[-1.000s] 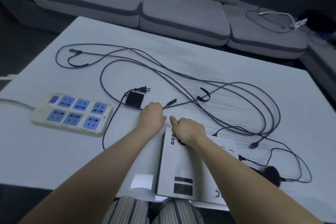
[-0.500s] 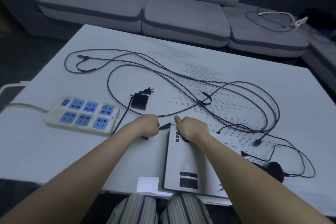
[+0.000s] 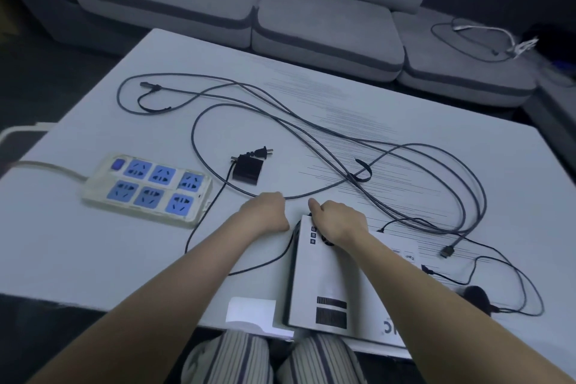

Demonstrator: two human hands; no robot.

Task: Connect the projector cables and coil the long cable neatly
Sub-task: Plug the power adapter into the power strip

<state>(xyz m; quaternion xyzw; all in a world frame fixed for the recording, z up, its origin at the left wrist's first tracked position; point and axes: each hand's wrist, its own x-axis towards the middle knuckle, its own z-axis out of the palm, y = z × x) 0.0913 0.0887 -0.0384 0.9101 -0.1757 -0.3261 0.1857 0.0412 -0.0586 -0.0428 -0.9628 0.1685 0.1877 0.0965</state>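
We work at a pale table (image 3: 436, 121) set in front of a grey sofa (image 3: 327, 28) in dim light. The white projector (image 3: 330, 277) lies at the near edge, its rear face turned away from us so the ports face the cable field.

Our right hand (image 3: 338, 221) rests on the far end of the projector, fingers curled down over the edge; this appears to brace the housing against the push of insertion. Our left hand (image 3: 268, 210) sits just beside that end, closed into a fist. Whether its fingers are clamped on a plug we cannot tell, since the connector is hidden.

The long cable (image 3: 405, 159) is spread in loose overlapping loops across the table, one strand running in towards the left hand; it is not yet coiled. Its black strap (image 3: 363, 170) hangs open on the loops, presumably kept for binding the coil.

The power adapter (image 3: 247, 167) lies unplugged near the power strip (image 3: 146, 187), within reach for the later mains connection. A spare connector (image 3: 447, 250) lies free to the right of the projector.
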